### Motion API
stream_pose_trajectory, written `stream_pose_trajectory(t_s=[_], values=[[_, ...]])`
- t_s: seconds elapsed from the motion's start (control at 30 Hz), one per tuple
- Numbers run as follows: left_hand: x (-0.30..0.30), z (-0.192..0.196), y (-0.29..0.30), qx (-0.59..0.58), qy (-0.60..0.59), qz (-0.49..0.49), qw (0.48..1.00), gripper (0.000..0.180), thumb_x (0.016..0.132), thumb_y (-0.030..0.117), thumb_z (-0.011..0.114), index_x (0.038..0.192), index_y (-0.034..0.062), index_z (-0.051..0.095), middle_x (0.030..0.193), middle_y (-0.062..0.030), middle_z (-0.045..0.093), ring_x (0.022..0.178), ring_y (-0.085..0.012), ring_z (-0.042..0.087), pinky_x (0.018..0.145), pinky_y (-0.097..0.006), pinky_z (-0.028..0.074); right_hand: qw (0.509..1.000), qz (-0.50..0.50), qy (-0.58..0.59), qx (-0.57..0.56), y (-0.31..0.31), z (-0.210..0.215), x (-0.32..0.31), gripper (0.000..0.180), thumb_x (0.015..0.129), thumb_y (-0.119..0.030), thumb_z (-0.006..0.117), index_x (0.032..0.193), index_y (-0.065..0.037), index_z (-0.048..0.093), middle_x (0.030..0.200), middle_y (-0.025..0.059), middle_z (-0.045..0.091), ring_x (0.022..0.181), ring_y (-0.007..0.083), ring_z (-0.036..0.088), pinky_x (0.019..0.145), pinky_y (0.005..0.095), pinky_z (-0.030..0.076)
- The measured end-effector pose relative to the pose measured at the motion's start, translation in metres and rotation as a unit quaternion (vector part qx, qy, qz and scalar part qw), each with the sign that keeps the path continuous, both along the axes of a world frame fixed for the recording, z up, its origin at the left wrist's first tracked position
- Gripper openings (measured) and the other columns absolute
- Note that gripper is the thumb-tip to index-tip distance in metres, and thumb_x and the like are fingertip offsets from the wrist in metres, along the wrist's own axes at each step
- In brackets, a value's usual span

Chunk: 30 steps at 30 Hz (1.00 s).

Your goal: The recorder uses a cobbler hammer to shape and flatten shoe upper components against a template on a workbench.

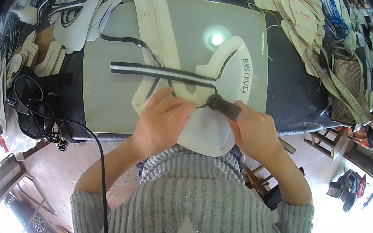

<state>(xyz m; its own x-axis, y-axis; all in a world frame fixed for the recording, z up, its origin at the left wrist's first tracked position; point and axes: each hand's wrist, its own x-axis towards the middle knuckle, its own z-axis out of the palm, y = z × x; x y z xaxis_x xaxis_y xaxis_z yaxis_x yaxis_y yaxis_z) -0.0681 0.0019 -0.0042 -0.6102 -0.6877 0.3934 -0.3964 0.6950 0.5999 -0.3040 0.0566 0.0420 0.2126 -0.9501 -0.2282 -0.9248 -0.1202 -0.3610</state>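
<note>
My right hand (256, 129) is closed around a dark cylindrical tool with a rounded end (223, 107). The tool's end rests over the black-edged inner curve of a white, shoe-part-shaped piece (235, 87), which bears dark lettering. My left hand (163, 122) is just to the left, fingers bent and thumb and forefinger brought together by that black edge; what they pinch is hidden. Past my left fingertips lies a long black-and-white strip (164, 73), across a cream template with long arms (154, 18). A thin black strip (124, 40) curls over the template.
Everything lies on a translucent pale board (187, 24) on a dark table. Stacked cream pieces (299, 19) and a patterned bag (346, 84) are at the right. More cut pieces (75, 25) are at the left. A black cable (103, 162) runs past my left forearm.
</note>
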Motion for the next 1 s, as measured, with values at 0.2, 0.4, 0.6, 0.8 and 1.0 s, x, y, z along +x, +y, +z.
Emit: stream_pose_trajectory(t_s=[0.2, 0.4, 0.6, 0.8, 1.0], values=[[0.003, -0.009, 0.0, -0.114, -0.03, -0.086, 0.989, 0.034, 0.071, 0.005, 0.065, 0.104, -0.0019, 0.064, 0.093, -0.0102, 0.068, 0.096, -0.025, 0.065, 0.095, -0.042, 0.05, 0.995, -0.049, -0.076, -0.036, -0.004, 0.021, 0.015, 0.023, 0.093, -0.019, 0.062, 0.087, -0.002, 0.048, 0.07, 0.0134, 0.062, 0.058, 0.0341, 0.064, 0.051, 0.0435, 0.05], [0.005, -0.009, -0.001, -0.132, -0.036, -0.091, 0.986, 0.032, 0.07, 0.004, 0.065, 0.101, -0.0046, 0.065, 0.095, -0.012, 0.069, 0.095, -0.0253, 0.066, 0.094, -0.042, 0.051, 0.999, -0.014, -0.004, 0.052, 0.001, 0.027, 0.027, 0.02, 0.094, -0.016, 0.059, 0.088, -0.001, 0.047, 0.069, 0.0134, 0.061, 0.056, 0.0338, 0.063, 0.05, 0.0432, 0.05], [0.007, -0.009, -0.004, -0.137, -0.031, -0.09, 0.986, 0.027, 0.077, 0.002, 0.065, 0.104, -0.0036, 0.064, 0.098, -0.0121, 0.069, 0.096, -0.0258, 0.066, 0.096, -0.043, 0.05, 0.998, -0.046, -0.05, -0.019, 0.013, 0.011, 0.032, 0.024, 0.095, -0.021, 0.06, 0.088, -0.002, 0.047, 0.066, 0.0123, 0.059, 0.055, 0.0326, 0.063, 0.049, 0.0417, 0.05], [0.02, 0.002, -0.028, 0.029, -0.018, -0.133, 0.991, 0.03, 0.076, -0.001, 0.073, 0.104, 0.0041, 0.064, 0.1, -0.006, 0.07, 0.094, -0.0234, 0.067, 0.099, -0.044, 0.048, 0.998, -0.03, -0.004, 0.047, 0.016, 0.006, 0.027, 0.024, 0.095, -0.021, 0.06, 0.088, -0.003, 0.047, 0.067, 0.0131, 0.06, 0.059, 0.0342, 0.064, 0.052, 0.0427, 0.05], [0.025, -0.006, -0.033, -0.088, -0.019, -0.218, 0.972, 0.036, 0.075, 0.006, 0.066, 0.11, 0.0071, 0.065, 0.1, -0.0082, 0.068, 0.095, -0.0232, 0.065, 0.095, -0.043, 0.051, 0.994, -0.072, -0.07, 0.039, 0.004, 0.029, 0.027, 0.022, 0.095, -0.018, 0.06, 0.091, -0.001, 0.048, 0.069, 0.0153, 0.06, 0.059, 0.0363, 0.063, 0.052, 0.0444, 0.049]])
